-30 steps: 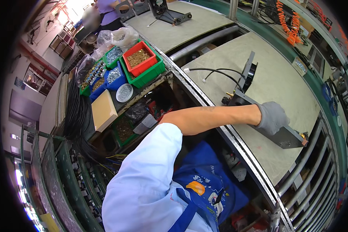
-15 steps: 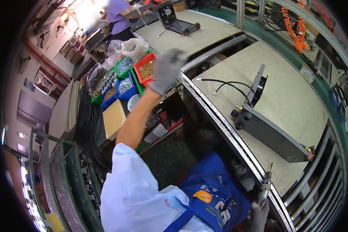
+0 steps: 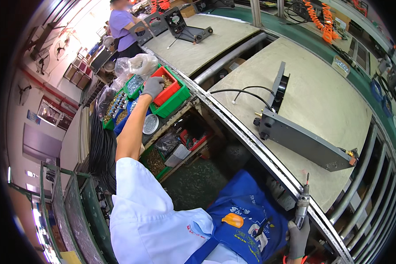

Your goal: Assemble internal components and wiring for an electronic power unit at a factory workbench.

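Note:
My left hand (image 3: 153,87), in a grey glove, is at the left rim of a red bin (image 3: 168,91) holding small brass-coloured screws (image 3: 166,82). Its fingers are bent together toward the screws; the fingertips are too small to show what is between them. The red bin rests in a larger green bin (image 3: 174,102). Low on the right, my gloved right hand (image 3: 298,240) is closed around a power screwdriver (image 3: 302,207), its bit pointing up beside the bench edge. A dark grey metal housing (image 3: 303,141) with a fan bracket (image 3: 278,88) and black cables lies on the bench.
Blue and green bins of hardware stand left of the red bin, near a round tub (image 3: 151,124). A metal rail (image 3: 255,149) edges the bench (image 3: 325,83). Rollers (image 3: 361,189) lie at right, green racks (image 3: 75,207) at left. A person in purple (image 3: 122,28) stands at the far bench.
My left hand has moved left, from over the bench rail to the red bin. My right hand still holds the screwdriver. The view has shifted, showing more of the person in purple.

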`<state>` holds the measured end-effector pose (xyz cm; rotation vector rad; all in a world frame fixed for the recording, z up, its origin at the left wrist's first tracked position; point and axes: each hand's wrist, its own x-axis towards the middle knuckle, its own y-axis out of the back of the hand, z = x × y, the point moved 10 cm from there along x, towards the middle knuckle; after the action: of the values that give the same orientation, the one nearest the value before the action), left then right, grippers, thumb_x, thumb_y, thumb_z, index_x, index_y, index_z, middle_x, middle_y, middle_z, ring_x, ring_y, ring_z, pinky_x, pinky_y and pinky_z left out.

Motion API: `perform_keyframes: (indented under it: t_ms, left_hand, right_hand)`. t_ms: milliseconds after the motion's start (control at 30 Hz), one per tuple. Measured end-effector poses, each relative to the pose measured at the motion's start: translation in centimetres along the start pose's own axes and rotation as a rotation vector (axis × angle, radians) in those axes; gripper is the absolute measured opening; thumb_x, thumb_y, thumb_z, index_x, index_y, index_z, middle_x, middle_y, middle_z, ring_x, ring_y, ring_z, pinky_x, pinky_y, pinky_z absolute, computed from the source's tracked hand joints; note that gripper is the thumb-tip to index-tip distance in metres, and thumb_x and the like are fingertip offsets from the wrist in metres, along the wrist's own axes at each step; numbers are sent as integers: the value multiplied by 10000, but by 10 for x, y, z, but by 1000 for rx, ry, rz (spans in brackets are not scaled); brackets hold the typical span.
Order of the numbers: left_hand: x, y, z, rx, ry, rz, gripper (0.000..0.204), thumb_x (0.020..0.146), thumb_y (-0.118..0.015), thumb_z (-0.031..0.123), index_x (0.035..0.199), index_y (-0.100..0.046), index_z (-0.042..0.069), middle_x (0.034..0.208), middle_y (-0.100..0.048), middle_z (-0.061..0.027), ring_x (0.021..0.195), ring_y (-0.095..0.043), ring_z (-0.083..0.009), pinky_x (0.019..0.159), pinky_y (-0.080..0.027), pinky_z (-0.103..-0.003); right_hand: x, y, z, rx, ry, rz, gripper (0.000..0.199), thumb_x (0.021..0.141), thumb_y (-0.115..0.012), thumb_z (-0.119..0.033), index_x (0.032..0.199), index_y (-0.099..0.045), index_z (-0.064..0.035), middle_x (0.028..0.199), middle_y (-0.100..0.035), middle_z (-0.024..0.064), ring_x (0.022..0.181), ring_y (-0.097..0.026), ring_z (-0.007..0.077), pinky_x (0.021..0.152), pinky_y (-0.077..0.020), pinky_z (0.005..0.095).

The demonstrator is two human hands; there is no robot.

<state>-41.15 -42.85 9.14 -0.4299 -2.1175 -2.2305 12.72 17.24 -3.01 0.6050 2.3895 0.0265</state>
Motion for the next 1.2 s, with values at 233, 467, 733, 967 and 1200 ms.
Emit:
perform_keyframes:
  t_ms: [233, 467, 733, 967, 1200]
  left_hand:
    - [-13, 36, 1, -133, 23, 296, 196, 872, -643, 173, 993, -768, 82, 973, -737, -186, 928, -708, -352, 880, -537, -420]
    - [-76, 97, 188, -483, -154, 396, 206, 947, -626, 130, 1088, -731, 22, 962, -740, -106, 847, -681, -191, 806, -533, -334]
    - [-227, -6, 552, -916, -830, -280, 147, 890, -653, 90, 1020, -688, 32, 917, -660, -161, 866, -647, -380, 756, -518, -444]
    - [-230, -51, 604, -897, -925, -234, 163, 894, -628, 103, 1032, -710, 76, 927, -659, -150, 863, -652, -342, 743, -531, -448]
    - [-214, -53, 585, -1003, -746, -339, 239, 892, -670, 55, 1121, -731, 23, 993, -715, -155, 881, -688, -276, 790, -535, -348]
  right_hand:
    - [4, 3, 13, 34, 28, -31, 308, 827, -671, -58, 1095, -522, -32, 748, -556, 30, 500, -522, 90, 411, -415, 238]
    - [6, 6, 9, -15, 7, -8, 289, 838, -671, -90, 1094, -543, -46, 738, -551, 22, 524, -526, 84, 433, -418, 240]
    - [6, -5, 15, 100, 4, -32, 386, 827, -727, -116, 1163, -561, -27, 757, -584, 22, 564, -541, 82, 474, -435, 260]
    - [-4, -6, 29, 155, 42, -11, 332, 856, -695, -123, 1140, -542, -42, 777, -588, 23, 550, -550, 71, 448, -440, 224]
    - [0, 0, 34, 124, 145, 43, 332, 852, -699, -110, 1137, -544, -44, 779, -586, 19, 546, -551, 76, 446, -428, 240]
